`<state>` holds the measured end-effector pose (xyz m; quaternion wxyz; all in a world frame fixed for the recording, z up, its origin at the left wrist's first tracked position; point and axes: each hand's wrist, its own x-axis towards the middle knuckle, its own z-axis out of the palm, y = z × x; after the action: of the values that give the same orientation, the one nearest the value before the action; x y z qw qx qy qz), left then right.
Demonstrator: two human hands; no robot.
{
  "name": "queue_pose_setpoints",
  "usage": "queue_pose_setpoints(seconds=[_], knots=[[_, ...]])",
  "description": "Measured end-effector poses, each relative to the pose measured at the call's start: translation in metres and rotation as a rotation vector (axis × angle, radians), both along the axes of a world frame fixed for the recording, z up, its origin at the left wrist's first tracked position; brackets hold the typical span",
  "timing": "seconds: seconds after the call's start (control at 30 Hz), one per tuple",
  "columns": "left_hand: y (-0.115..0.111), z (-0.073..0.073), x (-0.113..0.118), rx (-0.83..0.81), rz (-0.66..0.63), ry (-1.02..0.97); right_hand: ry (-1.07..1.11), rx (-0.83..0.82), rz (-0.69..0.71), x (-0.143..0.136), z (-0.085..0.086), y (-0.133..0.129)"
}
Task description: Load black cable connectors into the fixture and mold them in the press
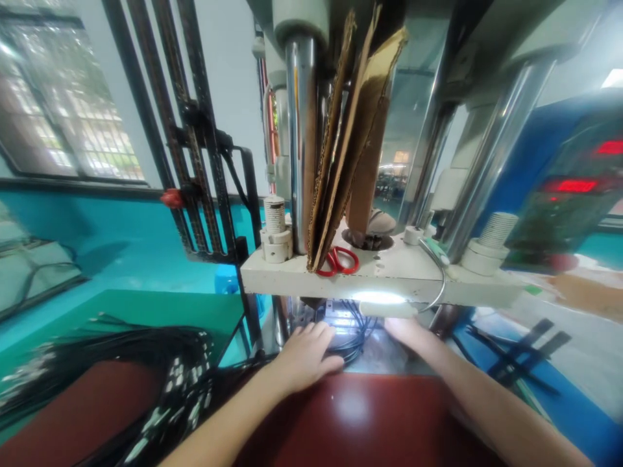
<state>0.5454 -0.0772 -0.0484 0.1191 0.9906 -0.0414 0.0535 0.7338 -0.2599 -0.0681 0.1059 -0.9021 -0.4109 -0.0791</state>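
My left hand (311, 353) lies at the press opening, fingers stretched forward and thumb held apart, beside a loop of thin black cables (355, 347). It looks open, with nothing seen in its grasp. My right hand (402, 329) reaches in from the right, under the lit lamp (384, 306). Its fingers are mostly hidden and blurred, so what they touch cannot be made out. Between and behind the hands, a bright metal mold (335, 316) sits low in the press, with the cables running over to its right side.
The press plate (302, 283) spans above my hands, carrying red-handled scissors (343, 261) and upright cardboard sheets (341, 143). A pile of black cables (185, 363) lies at left. Dark strips (528, 353) rest on a blue surface at right. A reddish-brown board (350, 421) is nearest me.
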Motion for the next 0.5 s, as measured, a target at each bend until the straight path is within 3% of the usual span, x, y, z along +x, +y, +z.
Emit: queue_pose_setpoints(seconds=[0.13, 0.27, 0.5], knots=[[-0.008, 0.002, 0.033, 0.018, -0.042, -0.081, -0.258, -0.044, 0.142, -0.03, -0.017, 0.001], [-0.009, -0.01, 0.066, 0.108, -0.166, -0.146, -0.325, -0.036, 0.101, -0.029, -0.025, 0.004], [0.016, -0.015, 0.068, 0.222, -0.269, -0.212, -0.279, -0.014, 0.166, -0.009, -0.02, -0.017]])
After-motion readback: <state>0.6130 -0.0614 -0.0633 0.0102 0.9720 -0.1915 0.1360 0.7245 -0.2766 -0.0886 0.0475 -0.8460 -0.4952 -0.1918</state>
